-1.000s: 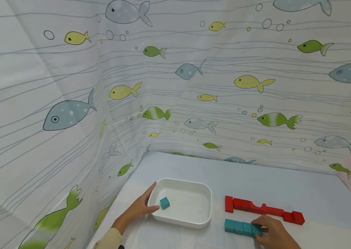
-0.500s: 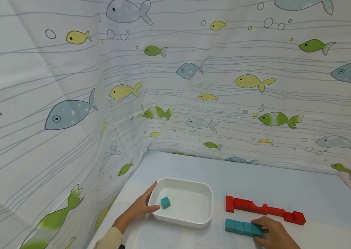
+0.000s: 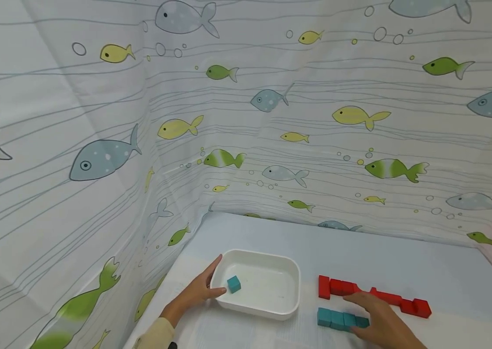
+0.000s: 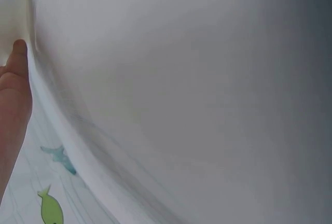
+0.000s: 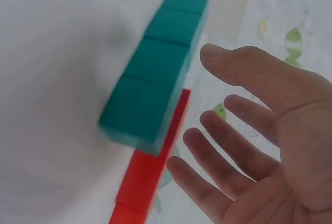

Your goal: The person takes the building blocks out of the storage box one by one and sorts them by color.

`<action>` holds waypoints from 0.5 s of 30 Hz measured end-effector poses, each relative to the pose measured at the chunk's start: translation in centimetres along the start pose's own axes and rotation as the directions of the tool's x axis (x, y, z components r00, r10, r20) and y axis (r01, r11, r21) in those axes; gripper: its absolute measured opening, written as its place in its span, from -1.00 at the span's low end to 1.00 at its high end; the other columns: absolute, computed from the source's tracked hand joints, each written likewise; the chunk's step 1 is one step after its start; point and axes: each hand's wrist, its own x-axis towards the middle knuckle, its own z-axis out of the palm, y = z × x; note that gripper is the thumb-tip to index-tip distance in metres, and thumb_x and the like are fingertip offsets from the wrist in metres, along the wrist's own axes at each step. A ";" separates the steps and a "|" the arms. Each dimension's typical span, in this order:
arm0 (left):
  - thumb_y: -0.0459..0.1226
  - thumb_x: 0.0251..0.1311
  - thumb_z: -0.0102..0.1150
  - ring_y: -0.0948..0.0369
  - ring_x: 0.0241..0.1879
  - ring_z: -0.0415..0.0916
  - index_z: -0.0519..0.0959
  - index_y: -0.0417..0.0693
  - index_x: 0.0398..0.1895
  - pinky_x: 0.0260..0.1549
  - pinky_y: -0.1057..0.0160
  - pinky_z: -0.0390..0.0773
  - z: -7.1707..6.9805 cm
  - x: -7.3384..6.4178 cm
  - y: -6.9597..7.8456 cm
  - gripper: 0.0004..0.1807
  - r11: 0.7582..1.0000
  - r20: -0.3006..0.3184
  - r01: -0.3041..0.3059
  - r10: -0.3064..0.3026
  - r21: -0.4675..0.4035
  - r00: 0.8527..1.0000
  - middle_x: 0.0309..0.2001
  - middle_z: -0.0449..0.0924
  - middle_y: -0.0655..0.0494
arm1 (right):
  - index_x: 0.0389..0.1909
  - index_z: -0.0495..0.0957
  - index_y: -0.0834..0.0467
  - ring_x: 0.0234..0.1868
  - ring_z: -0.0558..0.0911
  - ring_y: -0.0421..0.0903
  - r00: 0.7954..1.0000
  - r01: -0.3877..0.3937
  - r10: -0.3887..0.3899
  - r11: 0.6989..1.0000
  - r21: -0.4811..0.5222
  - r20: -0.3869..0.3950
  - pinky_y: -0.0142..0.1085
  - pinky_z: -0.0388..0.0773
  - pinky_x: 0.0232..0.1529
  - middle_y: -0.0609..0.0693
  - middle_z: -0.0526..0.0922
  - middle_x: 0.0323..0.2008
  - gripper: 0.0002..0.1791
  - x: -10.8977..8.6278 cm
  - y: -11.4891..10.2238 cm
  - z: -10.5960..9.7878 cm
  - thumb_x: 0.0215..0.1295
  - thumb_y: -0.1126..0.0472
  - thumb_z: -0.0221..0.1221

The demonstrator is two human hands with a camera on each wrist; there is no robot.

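Observation:
A white rectangular tub with rounded corners stands left of centre in the head view, holding one teal cube near its left end. My left hand grips the tub's left front corner, its thumb over the rim and its fingers along the outer wall. To the right, several teal cubes form a tight row. Beside that row's right end is my right hand, fingers spread and holding nothing. In the right wrist view, a gap shows between the thumb and the nearest teal cube.
Behind the teal row runs a line of red blocks in mixed shapes, partly covered by my right hand. All of it stands on a pale table. White fish-print cloth hangs along the back and left side.
My right hand has opened off the last teal cube, its fingers lifting toward the red blocks. The teal row stays in place. The left hand keeps its hold on the tub.

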 end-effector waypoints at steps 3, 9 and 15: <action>-0.16 0.10 0.40 -0.17 0.43 0.05 -0.12 0.12 0.58 0.25 -0.10 0.28 0.1 0.0 0.0 0.09 1.000 -0.002 -0.006 0.006 -0.003 1.000 0.53 -0.08 -0.13 | 0.11 0.59 -0.03 0.14 0.50 0.14 0.999 0.030 -0.031 0.999 -0.032 -0.029 -0.01 0.67 -0.21 -0.05 0.59 0.08 -0.22 0.3 -1.2 -0.1 -0.27 -0.05 0.57; -0.12 0.09 0.41 -0.17 0.43 0.04 -0.11 0.13 0.58 0.24 -0.11 0.29 0.3 0.1 0.1 0.09 1.000 -0.006 0.011 -0.011 0.006 1.000 0.53 -0.09 -0.12 | 0.06 0.62 -0.07 0.05 0.58 0.00 0.984 0.119 -0.128 0.990 -0.079 -0.125 -0.09 0.68 -0.18 -0.15 0.61 0.02 -0.38 1.9 -3.8 -0.4 -0.12 -0.03 0.52; -0.14 0.09 0.41 -0.14 0.45 0.00 -0.12 0.18 0.58 0.28 -0.11 0.22 0.2 0.0 -0.1 0.10 1.000 -0.014 0.021 -0.021 0.014 1.000 0.54 -0.10 -0.07 | 0.07 0.60 -0.09 0.02 0.62 -0.09 0.924 0.346 -0.350 0.937 -0.053 -0.156 -0.19 0.65 -0.10 -0.24 0.60 -0.01 -0.48 4.2 -6.7 0.0 0.03 0.00 0.46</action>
